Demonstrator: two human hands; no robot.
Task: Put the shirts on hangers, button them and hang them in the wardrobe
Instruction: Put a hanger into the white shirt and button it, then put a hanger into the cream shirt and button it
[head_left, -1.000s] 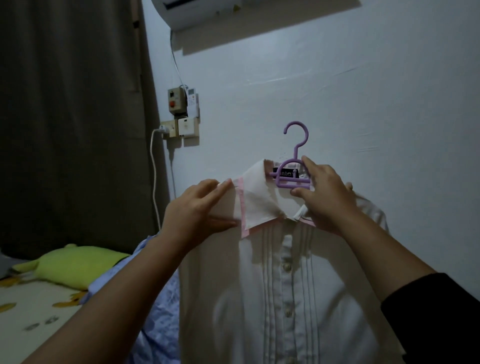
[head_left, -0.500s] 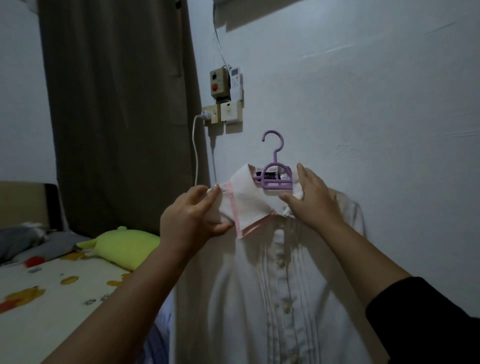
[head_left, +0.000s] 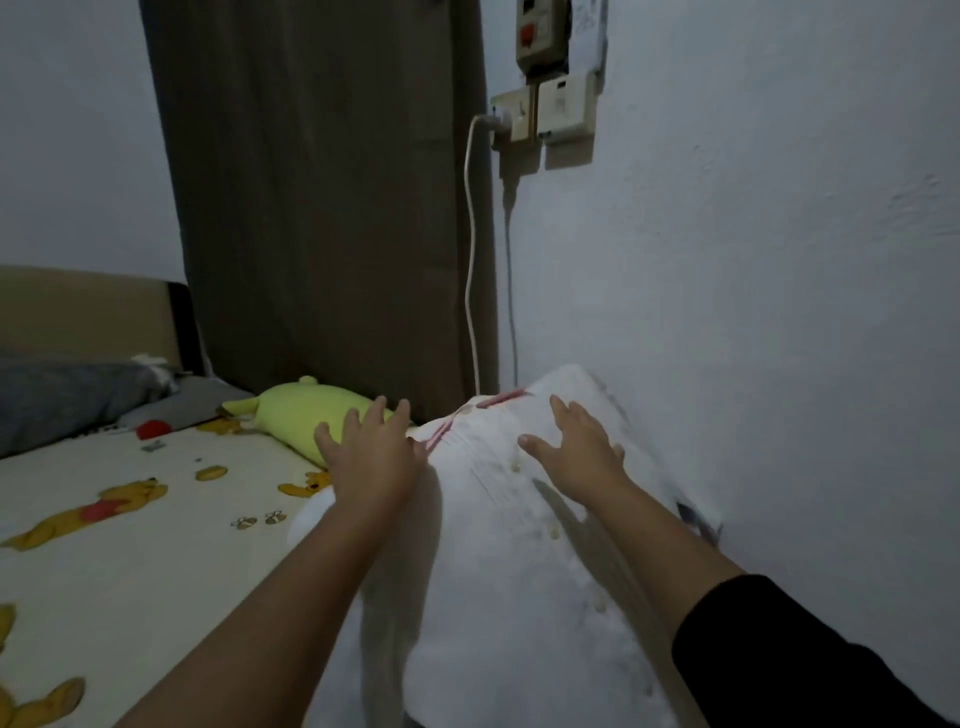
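Green plush toy (head_left: 306, 413) lying on bear-print bed (head_left: 130, 519); brown curtain (head_left: 322, 197) behind bed; white cable (head_left: 471, 260) beside curtain, plugged into wall socket (head_left: 511, 117).

Both hands, left (head_left: 371, 460) and right (head_left: 579, 449), reach forward with fingers spread (palms down, gripping nothing).

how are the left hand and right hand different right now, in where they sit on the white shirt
The left hand sits at the white shirt's left edge, by the pink-trimmed collar, fingers reaching towards the green plush. The right hand lies further in, on the shirt front right of the button row. The left forearm is bare; the right shows a black sleeve. Both are open, fingers spread, gripping nothing.
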